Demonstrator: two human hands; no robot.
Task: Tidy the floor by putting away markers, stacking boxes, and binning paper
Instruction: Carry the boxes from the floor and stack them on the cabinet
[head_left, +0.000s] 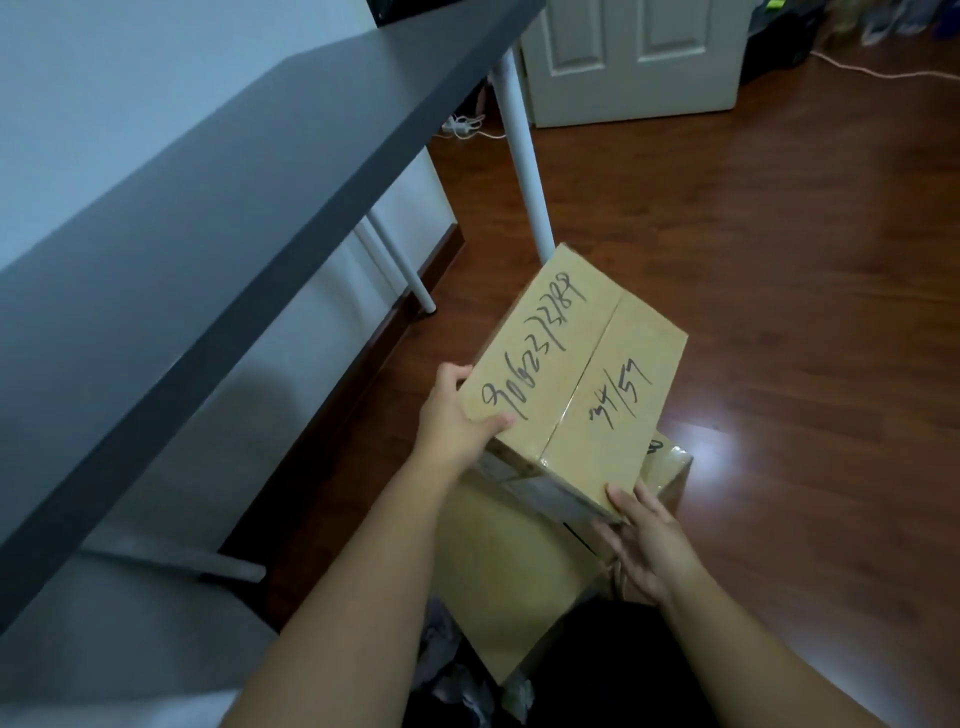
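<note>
A cardboard box with black handwritten numbers on its taped top is held at its two near corners. The left hand grips the near left corner: the thumb lies on the top face beside the writing, and the fingers are curled round the side edge. The right hand is set at the near right corner, thumb on the top edge, fingers spread against the near side and reaching under; a firm grip there cannot be told for sure.

Below the fingers of both hands a larger box is seen on the wood floor, with the held box over it, tilted; whether the two touch cannot be told. Left of the left fingers a dark desk on white legs is seen. Beyond the fingertips, far off, a white door is visible.
</note>
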